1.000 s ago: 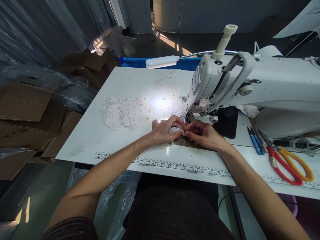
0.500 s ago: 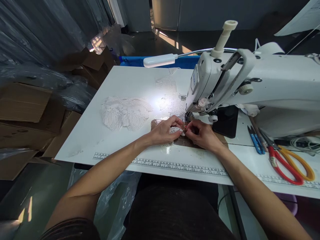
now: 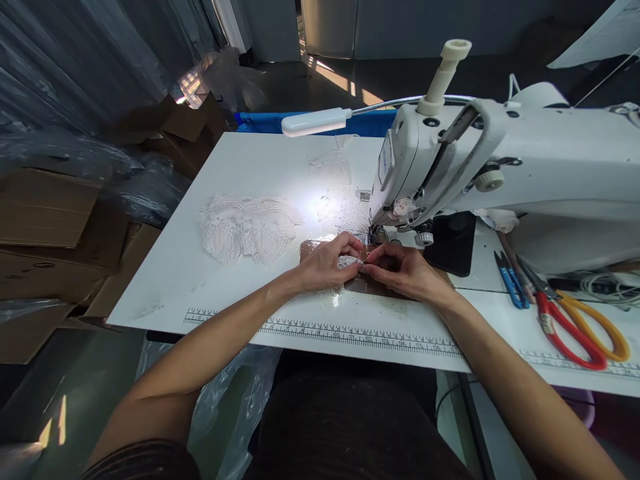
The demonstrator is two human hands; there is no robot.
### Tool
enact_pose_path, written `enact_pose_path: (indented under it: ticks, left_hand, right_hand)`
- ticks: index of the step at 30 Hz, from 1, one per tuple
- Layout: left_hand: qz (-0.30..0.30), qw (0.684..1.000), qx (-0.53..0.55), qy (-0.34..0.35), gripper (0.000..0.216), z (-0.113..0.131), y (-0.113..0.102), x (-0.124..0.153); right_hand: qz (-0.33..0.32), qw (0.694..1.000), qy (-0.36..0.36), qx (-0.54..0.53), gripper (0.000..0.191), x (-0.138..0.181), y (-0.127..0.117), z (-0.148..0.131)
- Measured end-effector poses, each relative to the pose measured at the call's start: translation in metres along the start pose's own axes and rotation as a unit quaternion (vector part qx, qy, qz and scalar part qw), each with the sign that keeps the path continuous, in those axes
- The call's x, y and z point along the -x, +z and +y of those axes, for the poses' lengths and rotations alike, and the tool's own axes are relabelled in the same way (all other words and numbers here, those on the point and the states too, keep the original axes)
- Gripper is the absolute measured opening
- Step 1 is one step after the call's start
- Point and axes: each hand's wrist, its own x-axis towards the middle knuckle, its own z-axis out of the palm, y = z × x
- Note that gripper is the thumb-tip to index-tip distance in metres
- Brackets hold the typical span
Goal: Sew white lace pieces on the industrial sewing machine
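A small piece of white lace is pinched in my left hand, just in front of the sewing machine. My right hand meets it from the right, thumb and forefinger closed at the lace's edge. Both hands are over a brown plate on the white table, close to the needle and presser foot. More lace lies behind the hands, left of the needle. A wider heap of white lace rests farther left.
Blue thread snips and scissors with red and yellow handles lie at the right. A dark phone-like slab sits under the machine arm. A lamp reaches over the back. Cardboard boxes stand left of the table.
My right hand has shifted slightly left, and its fingertips now meet the lace at my left fingertips. My left hand keeps its pinch on the lace.
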Motion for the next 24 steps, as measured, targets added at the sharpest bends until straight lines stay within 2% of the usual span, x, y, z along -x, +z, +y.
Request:
enact_pose_path:
  ticks: [3,7,10,12,14,16,18,20,22,24]
  left_hand:
    - [0.002,1.000,-0.004,0.002,0.025,0.001,0.001,0.000]
    - [0.015,1.000,-0.015,0.005,0.022,0.003,0.001,0.000]
    - [0.005,1.000,-0.004,-0.001,0.024,0.004,0.002,0.001]
    - [-0.034,0.999,0.025,-0.006,0.029,0.003,0.002,0.002]
    - [-0.066,0.996,0.051,-0.011,0.032,0.001,0.003,0.003]
    - [-0.063,0.996,0.067,-0.016,0.032,0.000,0.003,0.002]
    - [-0.043,0.996,0.075,-0.021,0.032,-0.001,0.002,0.001]
    - [-0.032,0.996,0.079,-0.024,0.032,-0.001,0.001,0.001]
    - [-0.032,0.996,0.081,-0.029,0.032,-0.001,0.001,0.001]
    - [-0.037,0.995,0.085,-0.033,0.033,-0.001,0.001,0.001]
  right_hand:
    - [0.018,0.999,-0.018,0.041,0.032,-0.001,0.004,-0.006]
    - [0.076,0.984,-0.096,0.129,0.023,-0.002,0.016,-0.013]
    - [0.157,0.944,-0.142,0.253,0.016,-0.002,0.025,-0.010]
    - [0.213,0.901,-0.148,0.347,0.012,-0.002,0.026,-0.005]
    - [0.239,0.881,-0.150,0.380,0.011,-0.002,0.021,0.000]
    - [0.220,0.905,-0.155,0.329,0.012,-0.002,0.014,0.002]
    - [0.149,0.955,-0.129,0.223,0.018,0.000,0.006,0.000]
    - [0.065,0.989,-0.062,0.118,0.028,0.003,0.001,-0.003]
    - [0.012,0.999,0.002,0.043,0.038,0.005,-0.002,-0.005]
    - [-0.003,0.999,0.036,-0.003,0.043,0.006,-0.002,-0.007]
